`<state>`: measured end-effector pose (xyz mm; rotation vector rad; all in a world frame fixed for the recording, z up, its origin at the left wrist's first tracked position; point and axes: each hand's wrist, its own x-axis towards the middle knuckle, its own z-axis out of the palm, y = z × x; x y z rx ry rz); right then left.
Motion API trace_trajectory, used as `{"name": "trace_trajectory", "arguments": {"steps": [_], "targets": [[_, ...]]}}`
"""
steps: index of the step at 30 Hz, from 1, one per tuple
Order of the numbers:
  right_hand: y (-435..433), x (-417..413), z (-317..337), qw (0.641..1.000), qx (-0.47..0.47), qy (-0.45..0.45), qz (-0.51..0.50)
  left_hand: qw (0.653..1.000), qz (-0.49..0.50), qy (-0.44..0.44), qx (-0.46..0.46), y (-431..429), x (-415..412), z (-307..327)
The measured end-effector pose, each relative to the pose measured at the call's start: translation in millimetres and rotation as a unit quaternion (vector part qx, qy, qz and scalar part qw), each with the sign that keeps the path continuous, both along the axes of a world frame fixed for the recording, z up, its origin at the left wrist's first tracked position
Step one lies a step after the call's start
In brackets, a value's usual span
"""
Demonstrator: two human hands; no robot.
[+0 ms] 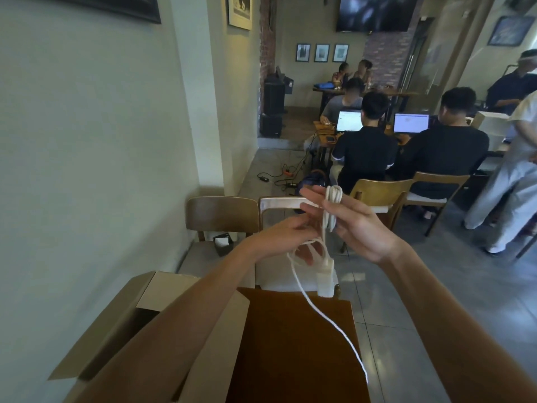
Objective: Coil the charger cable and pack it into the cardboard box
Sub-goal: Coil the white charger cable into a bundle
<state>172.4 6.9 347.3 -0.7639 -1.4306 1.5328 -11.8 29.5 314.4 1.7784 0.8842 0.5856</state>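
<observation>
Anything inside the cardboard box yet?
Nothing visible inside the cardboard box; its opening looks dark, and the left forearm covers most of it. The charger cable is looped over the right hand, with the left hand beside it.

Brown table (296, 344), wooden chairs (222, 213), seated people at laptops (348, 120), perhaps a power strip (287, 172) on the floor.

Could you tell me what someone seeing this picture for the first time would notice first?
Centre frame, the right hand holds white cable looped over its fingers, while the left hand guides the loose end trailing down over the brown table. The open cardboard box waits at lower left.
</observation>
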Motion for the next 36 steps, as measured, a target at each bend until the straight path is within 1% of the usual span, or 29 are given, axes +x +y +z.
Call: {"name": "trace_trajectory", "arguments": {"steps": [2,3,4,6,8,10,11,12,13,16,18,20,21,22,24,26,27,29,31,32,34,36], "targets": [[3,-6,-3,0.992,0.052,-0.105,-0.038,0.999,-0.003,0.033,0.004,-3,0,0],[3,-8,-4,0.98,0.09,-0.166,-0.064,0.999,-0.005,0.042,0.006,-4,0,0],[3,-10,-5,0.961,0.136,-0.224,-0.093,0.999,-0.007,0.048,0.008,-5,1,1],[6,-10,-10,0.905,0.214,-0.341,-0.14,0.999,-0.009,0.048,0.021,-7,2,4],[7,-8,-13,0.849,0.244,-0.442,-0.156,0.995,-0.011,0.08,0.051,-6,0,6],[8,-5,-15,0.809,0.262,-0.501,-0.161,0.988,-0.012,0.119,0.093,-2,-5,4],[7,-4,-17,0.799,0.267,-0.516,-0.156,0.986,-0.001,0.124,0.109,-2,-7,4],[6,-2,-18,0.798,0.267,-0.519,-0.149,0.985,0.017,0.119,0.126,-2,-9,4],[5,-1,-21,0.805,0.262,-0.512,-0.144,0.983,0.03,0.109,0.146,-1,-12,4],[3,2,-26,0.854,0.225,-0.445,-0.15,0.972,0.066,0.069,0.216,0,-19,7],[-1,6,-26,0.879,0.2,-0.413,-0.126,0.966,0.088,0.043,0.241,2,-24,9],[-4,13,-28,0.906,0.161,-0.379,-0.096,0.957,0.124,0.042,0.26,3,-29,10],[-5,17,-28,0.925,0.138,-0.346,-0.078,0.953,0.149,0.037,0.261,3,-31,11],[-6,21,-28,0.946,0.111,-0.299,-0.06,0.954,0.167,0.018,0.25,4,-34,12],[-11,30,-26,0.978,0.064,-0.194,-0.035,0.966,0.181,-0.047,0.179,6,-38,12],[-15,34,-23,0.994,0.029,-0.099,-0.024,0.972,0.188,-0.091,0.107,7,-40,9],[-14,36,-23,0.998,0.018,-0.054,-0.026,0.973,0.191,-0.09,0.093,9,-40,6],[-12,37,-23,0.998,-0.021,0.055,-0.017,0.978,0.181,-0.043,0.098,10,-38,0],[-11,34,-18,0.979,-0.085,0.184,0.013,0.983,0.159,0.001,0.092,9,-34,-4],[-11,32,-15,0.968,-0.098,0.23,0.01,0.987,0.14,0.004,0.079,8,-33,-5],[-13,27,-7,0.947,-0.105,0.303,-0.025,0.994,0.096,-0.02,0.054,6,-30,-5],[-13,24,-2,0.931,-0.11,0.345,-0.055,0.995,0.083,-0.028,0.042,5,-29,-7]]}}
